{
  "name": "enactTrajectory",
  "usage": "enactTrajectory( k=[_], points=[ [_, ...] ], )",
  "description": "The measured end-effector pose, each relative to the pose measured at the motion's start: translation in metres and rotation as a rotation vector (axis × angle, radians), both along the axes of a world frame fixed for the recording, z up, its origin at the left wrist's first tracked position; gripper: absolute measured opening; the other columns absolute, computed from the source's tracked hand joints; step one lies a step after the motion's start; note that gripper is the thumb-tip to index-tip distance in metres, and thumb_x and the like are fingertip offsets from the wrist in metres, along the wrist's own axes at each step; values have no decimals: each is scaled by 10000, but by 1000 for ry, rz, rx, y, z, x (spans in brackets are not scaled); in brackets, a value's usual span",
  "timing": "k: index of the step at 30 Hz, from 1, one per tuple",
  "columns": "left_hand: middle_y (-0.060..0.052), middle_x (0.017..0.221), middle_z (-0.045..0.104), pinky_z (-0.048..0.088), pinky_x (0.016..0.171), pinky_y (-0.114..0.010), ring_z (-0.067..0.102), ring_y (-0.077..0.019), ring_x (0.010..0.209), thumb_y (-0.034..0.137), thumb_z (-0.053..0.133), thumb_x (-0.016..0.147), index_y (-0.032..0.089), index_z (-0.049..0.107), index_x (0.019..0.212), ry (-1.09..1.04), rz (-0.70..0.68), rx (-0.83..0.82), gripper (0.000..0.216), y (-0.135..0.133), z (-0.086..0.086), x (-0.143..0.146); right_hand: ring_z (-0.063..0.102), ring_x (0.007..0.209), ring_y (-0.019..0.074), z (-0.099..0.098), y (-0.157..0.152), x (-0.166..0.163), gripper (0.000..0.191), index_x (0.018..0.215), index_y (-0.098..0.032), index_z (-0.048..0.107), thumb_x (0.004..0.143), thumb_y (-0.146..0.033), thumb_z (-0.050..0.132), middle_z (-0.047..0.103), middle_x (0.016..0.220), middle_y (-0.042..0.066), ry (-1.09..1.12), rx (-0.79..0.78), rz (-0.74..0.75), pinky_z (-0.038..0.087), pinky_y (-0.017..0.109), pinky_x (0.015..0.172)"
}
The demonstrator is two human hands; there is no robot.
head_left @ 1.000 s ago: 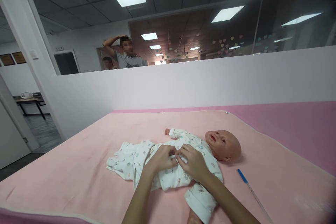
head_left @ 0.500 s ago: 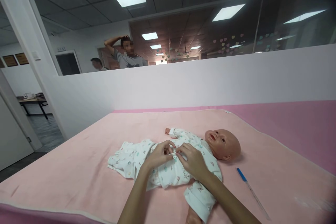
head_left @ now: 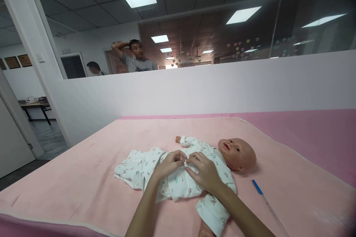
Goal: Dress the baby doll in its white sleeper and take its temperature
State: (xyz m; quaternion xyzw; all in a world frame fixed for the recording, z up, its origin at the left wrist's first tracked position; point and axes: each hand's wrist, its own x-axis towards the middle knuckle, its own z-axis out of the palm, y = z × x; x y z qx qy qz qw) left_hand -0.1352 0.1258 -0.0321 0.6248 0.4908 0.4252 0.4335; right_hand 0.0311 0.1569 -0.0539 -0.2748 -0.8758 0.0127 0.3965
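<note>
A baby doll (head_left: 237,153) lies on its back on a pink blanket (head_left: 83,177), head to the right, dressed in a white printed romper (head_left: 139,166). My left hand (head_left: 168,164) and my right hand (head_left: 204,172) meet over the doll's belly. Both pinch the romper's front edges together at a small snap. The fingers of both hands are curled closed on the cloth. One doll arm (head_left: 180,140) sticks out on the far side.
A blue-capped pen (head_left: 264,198) lies on the blanket right of the doll. A darker pink sheet (head_left: 319,133) covers the table beyond. A white partition (head_left: 194,89) stands behind it, with two people past it near a doorway at the left.
My hands stay on the romper front, with the fingers shifting slightly around the snap. The view has drifted a little. A person behind the partition has moved left.
</note>
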Motion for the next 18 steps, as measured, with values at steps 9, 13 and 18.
enactTrajectory(
  k=[9,13,18],
  points=[
    [14,713,550,364,681,-223,499,-97,708,136,489,654,154,538,794,-27,34,-27,149,0,2,0,519,795,153,0,-1,1,85,825,-222,596,761,-241,543,584,873,24,-51,33,9,395,258,592],
    [20,696,537,357,623,-209,461,-81,640,157,526,636,153,549,806,28,99,6,171,-2,4,1,523,785,150,-1,0,0,63,791,-221,591,761,-225,536,587,853,18,-43,34,-7,400,258,592],
    [33,582,473,313,547,-201,404,-74,573,203,540,643,132,610,729,123,102,-10,132,-3,7,3,527,779,148,-2,0,-3,63,768,-223,596,755,-209,536,587,836,15,-13,17,-28,410,259,601]
  ],
)
